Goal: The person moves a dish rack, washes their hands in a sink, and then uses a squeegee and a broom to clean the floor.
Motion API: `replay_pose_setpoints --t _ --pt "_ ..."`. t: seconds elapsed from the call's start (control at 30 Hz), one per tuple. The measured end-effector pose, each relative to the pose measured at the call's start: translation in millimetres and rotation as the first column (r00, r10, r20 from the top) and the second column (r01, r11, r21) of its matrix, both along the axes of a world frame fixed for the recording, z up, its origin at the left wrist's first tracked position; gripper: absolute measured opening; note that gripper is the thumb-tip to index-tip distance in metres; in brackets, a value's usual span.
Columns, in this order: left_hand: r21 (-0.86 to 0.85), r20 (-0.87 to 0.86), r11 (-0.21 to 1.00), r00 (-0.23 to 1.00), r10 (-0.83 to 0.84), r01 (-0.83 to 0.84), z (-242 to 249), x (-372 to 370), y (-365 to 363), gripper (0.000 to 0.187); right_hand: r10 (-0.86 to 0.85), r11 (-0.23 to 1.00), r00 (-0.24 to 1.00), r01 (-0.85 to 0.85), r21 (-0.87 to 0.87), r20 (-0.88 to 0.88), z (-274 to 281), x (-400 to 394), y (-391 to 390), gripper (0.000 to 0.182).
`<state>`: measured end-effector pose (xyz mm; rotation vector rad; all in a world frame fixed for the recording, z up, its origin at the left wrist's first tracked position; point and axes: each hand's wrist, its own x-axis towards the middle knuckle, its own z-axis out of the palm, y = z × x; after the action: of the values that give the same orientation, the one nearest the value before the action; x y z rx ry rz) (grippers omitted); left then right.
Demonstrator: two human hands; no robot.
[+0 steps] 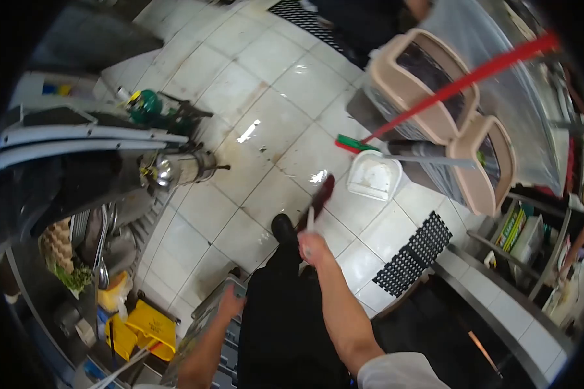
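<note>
My right hand is closed around the pale handle of a broom. Its dark red head reaches down to the wet tiled floor just ahead of my black shoe. At my left side, my left hand is beside a grey plastic crate; whether it touches the crate, and how its fingers are set, I cannot make out. A white dustpan rests on the floor ahead to the right, with a green and red brush head on a long red handle just behind it.
Beige-rimmed bins stand at the right. Black perforated mats lie on the tiles. On the left are a metal cylinder, a green cylinder and a yellow mop bucket. Another person is at the top.
</note>
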<state>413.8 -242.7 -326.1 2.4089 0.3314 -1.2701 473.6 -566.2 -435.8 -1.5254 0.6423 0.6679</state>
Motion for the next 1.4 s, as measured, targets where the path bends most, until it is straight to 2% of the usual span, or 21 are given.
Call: replay_pose_setpoints --t 0.03,0.07,0.2,0.3,0.37,0.4,0.53,0.67,0.73,0.83,0.9,1.0,1.07,1.13,1.17,1.2,1.23,1.27,1.3,1.37,1.4 --pt "0.066 -0.047 0.998 0.999 -0.002 0.005 17.4 -26.7 25.6 0.076 -0.472 0.704 0.723 0.653 0.278 -0.504 18.4 63.3 11.6 0.023" --pt "0.066 -0.108 0.995 0.99 0.086 -0.079 22.9 -59.1 54.8 0.075 -0.547 0.55 0.663 0.745 0.378 -0.512 -3.2 101.7 24.2 0.021" --pt "0.067 -0.186 0.932 0.913 0.362 -0.356 49.5 -107.2 79.7 0.072 -0.417 0.615 0.705 0.683 0.393 -0.573 27.9 222.3 15.5 0.021" --pt "0.021 -0.094 0.864 0.859 0.503 -0.504 50.4 -107.4 65.1 0.07 -0.279 0.716 0.905 0.419 0.559 -0.321 66.6 156.2 -10.6 0.03" --pt "-0.066 -0.076 0.782 0.784 0.616 -0.62 24.9 -121.5 53.8 0.068 -0.429 0.325 0.48 0.872 0.365 -0.765 51.1 93.4 -16.3 0.025" --pt "-0.128 -0.079 0.698 0.709 0.701 -0.704 17.6 -131.2 47.0 0.066 -0.362 0.613 0.732 0.653 0.444 -0.577 117.5 89.5 -9.3 0.022" --pt "-0.122 -0.119 0.581 0.593 0.796 -0.805 18.4 -117.2 -4.0 0.062 -0.314 0.379 0.457 0.864 0.331 -0.832 17.9 123.7 -15.6 0.02" --pt "-0.056 -0.071 0.49 0.493 0.867 -0.87 44.8 -96.7 -51.5 0.056 -0.104 0.203 0.661 0.745 0.635 -0.743 -38.3 279.5 5.8 0.021" --pt "0.012 -0.061 0.439 0.438 0.897 -0.898 52.4 -90.6 -73.4 0.054 -0.031 0.41 0.879 0.446 0.796 -0.476 -15.8 343.8 9.3 0.023" --pt "0.037 0.0 0.427 0.427 0.904 -0.904 46.4 -90.0 -105.1 0.047 -0.118 0.602 0.72 0.6 0.527 -0.684 50.0 318.8 -9.5 0.027" --pt "-0.026 0.057 0.413 0.411 0.91 -0.91 52.5 -57.4 -118.6 0.047 -0.015 0.869 0.845 0.275 0.411 -0.534 99.2 265.9 -40.7 0.027" --pt "-0.216 0.256 0.416 0.36 0.897 -0.884 18.2 0.0 -97.6 0.043 0.453 0.867 0.733 -0.23 0.442 -0.507 163.7 250.8 -61.4 0.022" --pt "-0.478 0.453 0.388 0.157 0.877 -0.788 28.3 95.0 -72.6 0.032 0.623 0.782 0.571 -0.456 0.425 -0.535 97.8 261.6 -51.1 0.032" --pt "-0.499 0.577 0.432 0.084 0.813 -0.752 36.8 180.3 -26.4 0.03 0.668 0.739 0.544 -0.567 0.364 -0.508 -2.4 299.0 -36.7 0.024" --pt "-0.499 0.633 0.445 0.039 0.773 -0.744 45.3 219.1 -2.8 0.03 0.78 0.494 0.599 -0.768 0.408 0.181 -42.3 315.9 -42.4 0.026" --pt "-0.555 0.642 0.439 -0.028 0.766 -0.707 51.8 253.4 20.2 0.032 0.683 0.71 0.579 -0.668 0.222 -0.446 -64.8 346.9 -13.3 0.023" --pt "-0.585 0.665 0.442 -0.09 0.741 -0.68 50.6 283.8 43.0 0.032 0.812 0.516 0.411 -0.837 0.182 -0.414 -71.9 371.4 8.1 0.023" --pt "-0.507 0.749 0.563 -0.011 0.662 -0.652 49.8 312.0 68.3 0.041 0.802 0.525 0.409 -0.831 0.186 -0.436 -65.3 346.4 5.5 0.023" --pt "-0.46 0.721 0.55 0.068 0.689 -0.697 44.8 338.1 85.6 0.044 0.876 0.476 0.478 -0.878 -0.056 -0.062 -48.5 322.4 13.5 0.019" --pt "-0.375 0.675 0.66 0.296 0.676 -0.651 24.6 391.9 125.2 0.058 0.757 0.65 0.64 -0.718 -0.25 0.13 22.9 292.0 42.6 0.032" --pt "-0.356 0.659 0.713 0.379 0.649 -0.604 13.1 406.4 135.5 0.063 0.564 0.794 0.821 -0.567 -0.217 -0.082 81.1 277.1 52.2 0.047"
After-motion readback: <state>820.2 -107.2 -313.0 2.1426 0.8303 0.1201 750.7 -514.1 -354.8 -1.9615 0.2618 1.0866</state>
